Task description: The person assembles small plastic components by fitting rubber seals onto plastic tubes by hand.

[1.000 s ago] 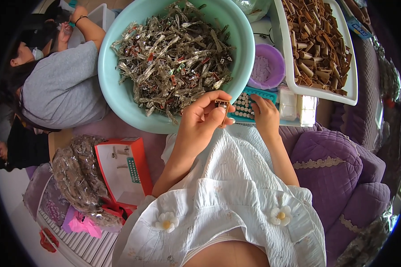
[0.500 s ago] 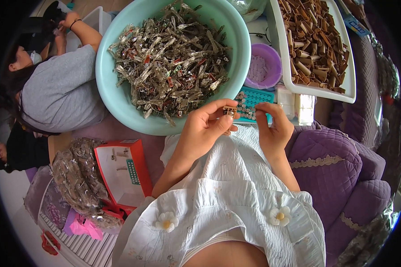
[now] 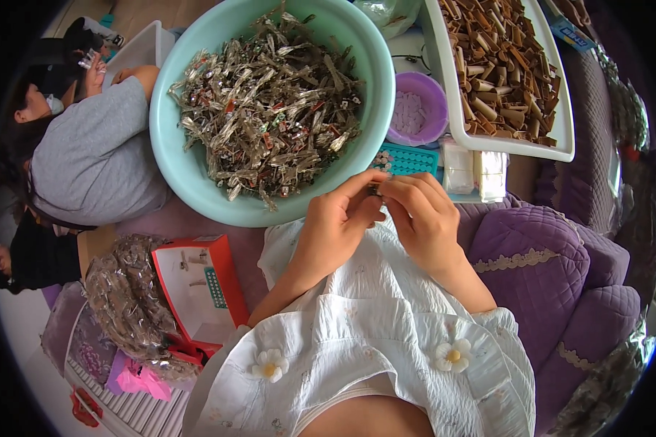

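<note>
My left hand (image 3: 332, 229) is closed around a small brown piece with shiny bits (image 3: 374, 189), which the fingers now mostly hide. Fingertips of my right hand (image 3: 426, 218) press together against that same piece; whatever small item they pinch is too covered to name. Both hands meet just above the lap of a white dress. Right beyond them lies a teal tray with rows of slots (image 3: 415, 158), small round pieces at its left end. Behind that tray is a purple bowl (image 3: 442, 120) of small white strips.
A large mint basin (image 3: 165, 156) full of clear-wrapped bundles stands ahead. At far right is a white bin (image 3: 514, 149) of brown curved pieces, with clear packets (image 3: 490, 175) below it. A red-and-white box (image 3: 229, 280) sits left. Another person (image 3: 95, 153) works at far left.
My right hand has moved left and come against the piece in my left hand. The view has shifted slightly. At far left the other person's raised hand has moved.
</note>
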Demonstrator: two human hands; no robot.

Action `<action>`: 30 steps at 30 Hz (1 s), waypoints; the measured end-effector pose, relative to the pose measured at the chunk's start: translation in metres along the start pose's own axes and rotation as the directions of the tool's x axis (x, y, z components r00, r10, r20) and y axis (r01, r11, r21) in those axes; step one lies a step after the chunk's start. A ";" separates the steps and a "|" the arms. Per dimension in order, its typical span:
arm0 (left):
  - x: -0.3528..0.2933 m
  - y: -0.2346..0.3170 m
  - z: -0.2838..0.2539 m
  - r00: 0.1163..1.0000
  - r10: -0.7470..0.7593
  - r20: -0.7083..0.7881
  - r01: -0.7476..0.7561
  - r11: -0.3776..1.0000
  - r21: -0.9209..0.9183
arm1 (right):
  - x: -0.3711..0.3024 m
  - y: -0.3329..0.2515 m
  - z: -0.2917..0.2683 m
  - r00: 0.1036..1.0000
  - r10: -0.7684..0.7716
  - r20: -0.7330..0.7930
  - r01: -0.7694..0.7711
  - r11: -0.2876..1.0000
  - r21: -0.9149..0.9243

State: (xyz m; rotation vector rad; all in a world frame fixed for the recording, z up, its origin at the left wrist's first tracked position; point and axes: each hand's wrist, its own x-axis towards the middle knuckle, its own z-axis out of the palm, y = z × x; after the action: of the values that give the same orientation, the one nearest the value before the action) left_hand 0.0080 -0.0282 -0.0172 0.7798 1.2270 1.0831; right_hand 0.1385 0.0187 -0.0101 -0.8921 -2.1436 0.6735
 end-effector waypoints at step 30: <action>0.029 0.011 0.005 0.985 -0.075 0.156 0.036 0.970 0.242 | 0.017 0.061 -0.015 0.588 0.271 0.762 -0.792 0.001 0.611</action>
State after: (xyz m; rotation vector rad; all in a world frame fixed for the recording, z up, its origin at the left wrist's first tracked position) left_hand 0.0105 0.0034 -0.0155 0.9920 1.2441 0.8167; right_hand 0.1646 0.0724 -0.0353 -0.8441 -0.9941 2.5172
